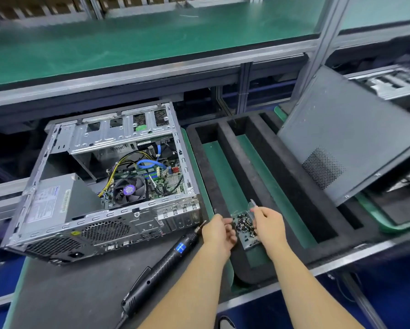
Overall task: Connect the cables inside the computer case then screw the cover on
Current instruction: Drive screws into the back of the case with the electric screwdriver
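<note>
Your two arms come into view from the lower edge, at about six o'clock, and both are bare from the edge of the picture to the fingertips. You wear no sleeve, glove, watch, strap or ring that shows on either one. Your left hand (pixel 219 230) is bare, its short plain nails just visible at the fingertips toward three o'clock. Your right hand (pixel 268 223) is bare too; its nails cannot be made out. Both forearms are smooth and unmarked, with nothing worn at either wrist.
</note>
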Demonstrator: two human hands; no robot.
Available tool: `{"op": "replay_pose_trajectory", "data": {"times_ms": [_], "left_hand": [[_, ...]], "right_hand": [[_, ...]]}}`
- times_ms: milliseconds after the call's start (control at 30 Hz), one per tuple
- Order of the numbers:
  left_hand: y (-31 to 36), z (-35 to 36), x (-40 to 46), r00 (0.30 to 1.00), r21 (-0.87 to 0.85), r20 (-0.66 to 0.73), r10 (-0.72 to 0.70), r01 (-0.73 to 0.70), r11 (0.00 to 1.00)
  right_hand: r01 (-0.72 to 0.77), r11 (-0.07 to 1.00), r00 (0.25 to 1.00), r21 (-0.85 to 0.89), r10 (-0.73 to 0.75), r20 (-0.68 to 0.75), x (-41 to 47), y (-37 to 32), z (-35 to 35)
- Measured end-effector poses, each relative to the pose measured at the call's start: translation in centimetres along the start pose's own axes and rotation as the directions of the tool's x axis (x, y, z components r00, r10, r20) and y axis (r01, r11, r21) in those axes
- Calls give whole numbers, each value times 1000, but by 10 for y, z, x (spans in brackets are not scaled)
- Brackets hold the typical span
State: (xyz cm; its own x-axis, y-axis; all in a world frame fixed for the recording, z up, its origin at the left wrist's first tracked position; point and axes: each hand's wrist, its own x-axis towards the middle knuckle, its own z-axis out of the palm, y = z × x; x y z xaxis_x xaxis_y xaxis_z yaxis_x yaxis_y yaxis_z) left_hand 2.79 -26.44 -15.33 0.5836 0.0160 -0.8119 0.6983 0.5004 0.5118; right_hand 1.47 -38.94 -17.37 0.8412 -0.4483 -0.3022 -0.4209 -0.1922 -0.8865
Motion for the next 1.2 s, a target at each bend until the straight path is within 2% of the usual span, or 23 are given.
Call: {"op": "replay_pose_trajectory", "data": {"times_ms": [67, 100, 133, 167, 200, 233, 267, 333, 400, 433, 467, 600, 800, 1033, 1200], "left_hand": [[-4, -7, -1, 989, 241, -33, 146, -134, 961], [-5, -10, -2, 970, 374, -22, 241, -215, 902], [-7, -13, -3, 932, 537, 15, 363, -314, 783], [-9, -16, -4, 869, 709, 88, 486, -397, 583], [-12, -18, -4, 794, 843, 191, 577, -434, 318], [-16, -21, -4, 713, 906, 294, 636, -420, 51], [-18, -24, -3, 637, 907, 390, 665, -388, -161], [-22, -32, -1, 566, 827, 562, 603, -376, -417], [-26, -43, 5, 488, 721, 686, 540, -358, -593], [-27, -46, 8, 442, 691, 717, 539, -346, -634], [-27, -48, 10, 425, 687, 722, 546, -347, -638], [-27, -45, 12, 399, 687, 725, 561, -358, -632], [-26, -45, 11, 444, 696, 713, 542, -361, -621], [-25, -45, 11, 461, 699, 710, 533, -366, -614], [-25, -46, 11, 466, 699, 710, 528, -371, -612]], "right_hand": [[-8, 994, 1000, -108, 10, 14, -2, 9, 5], [-10, 985, 1000, -174, 13, 15, -4, 13, 8], [-6, 970, 1000, -244, 11, 17, -5, 17, 11], [-4, 951, 999, -310, 15, 33, -6, 19, 14], [-6, 932, 998, -363, 31, 62, -6, 21, 17], [-19, 917, 994, -398, 61, 93, -7, 22, 19], [-36, 909, 988, -415, 94, 120, -6, 22, 22], [-82, 904, 981, -420, 148, 126, -4, 23, 25], [-106, 894, 978, -436, 172, 114, 1, 23, 27], [-105, 885, 977, -454, 177, 119, 4, 23, 28], [-100, 875, 975, -474, 181, 127, 8, 24, 29], [-111, 828, 971, -550, 207, 115, 24, 25, 37], [-98, 779, 962, -619, 235, 143, 40, 29, 46], [-122, 859, 972, -497, 205, 116, 37, 46, 42], [-44, 865, 973, -500, 151, 175, 33, 44, 38]]}}
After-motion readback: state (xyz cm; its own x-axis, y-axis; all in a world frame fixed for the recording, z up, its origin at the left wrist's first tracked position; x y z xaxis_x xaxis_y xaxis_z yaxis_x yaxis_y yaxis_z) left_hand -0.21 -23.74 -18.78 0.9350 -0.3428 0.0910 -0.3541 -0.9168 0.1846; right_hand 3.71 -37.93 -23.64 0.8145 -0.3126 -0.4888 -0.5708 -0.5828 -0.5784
